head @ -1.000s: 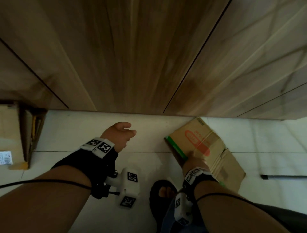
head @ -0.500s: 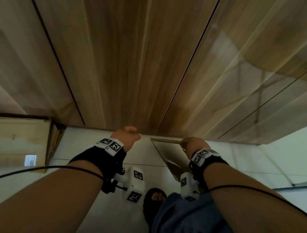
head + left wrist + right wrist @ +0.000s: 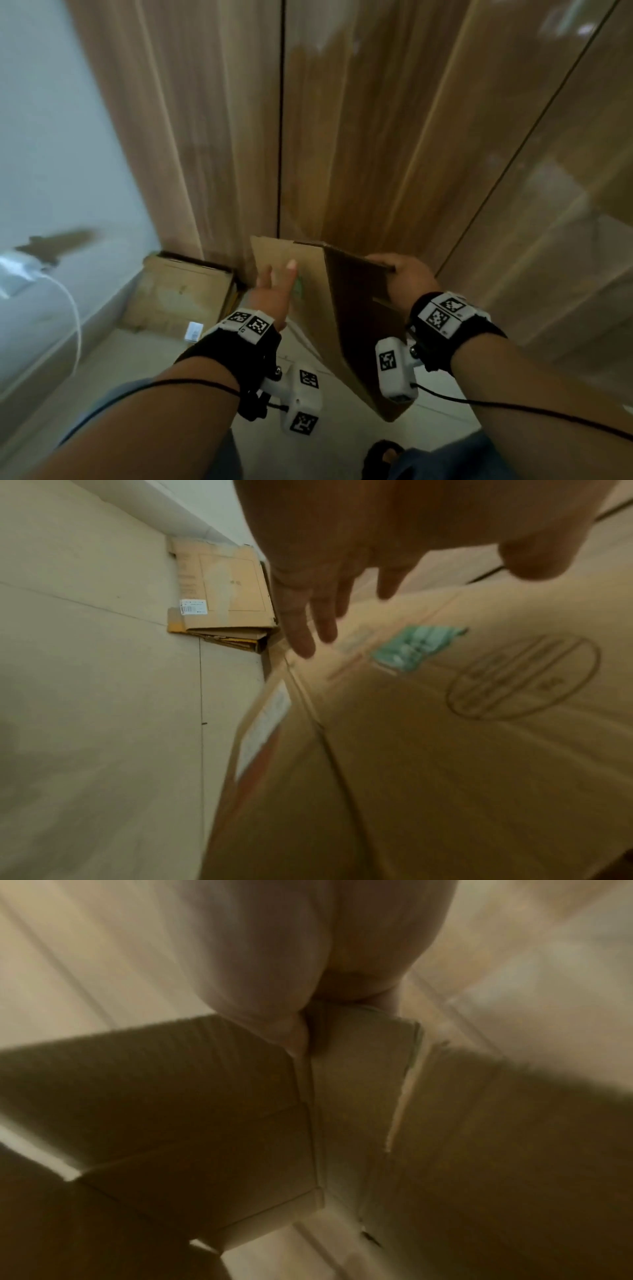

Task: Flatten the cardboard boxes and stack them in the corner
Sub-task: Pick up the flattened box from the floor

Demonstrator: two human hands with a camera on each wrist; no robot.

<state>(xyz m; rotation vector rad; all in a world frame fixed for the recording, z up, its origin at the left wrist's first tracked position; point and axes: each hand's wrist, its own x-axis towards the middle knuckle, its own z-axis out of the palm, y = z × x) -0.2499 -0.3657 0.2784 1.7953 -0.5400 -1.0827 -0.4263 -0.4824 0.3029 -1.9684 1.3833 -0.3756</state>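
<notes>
A flattened brown cardboard box (image 3: pixel 356 315) with a green mark and a round stamp (image 3: pixel 520 677) hangs upright in front of me, off the floor. My right hand (image 3: pixel 404 277) grips its top edge, thumb and fingers pinching the board (image 3: pixel 308 1031). My left hand (image 3: pixel 274 291) is spread with straight fingers against the box's left face (image 3: pixel 315 620); the view does not show whether they touch it. A stack of flattened boxes (image 3: pixel 181 298) lies on the floor in the corner, to the left (image 3: pixel 222 593).
Wooden cabinet doors (image 3: pixel 342 120) rise straight ahead. A white wall (image 3: pixel 51 137) with a skirting closes the left side, and a white cable (image 3: pixel 73 308) hangs there. Pale floor tiles (image 3: pixel 103 696) lie below. My sandalled foot (image 3: pixel 383 455) stands under the box.
The right hand lifted the box from the floor and carried it left toward the corner. The left hand opened and came up to the box's face. My view swung left.
</notes>
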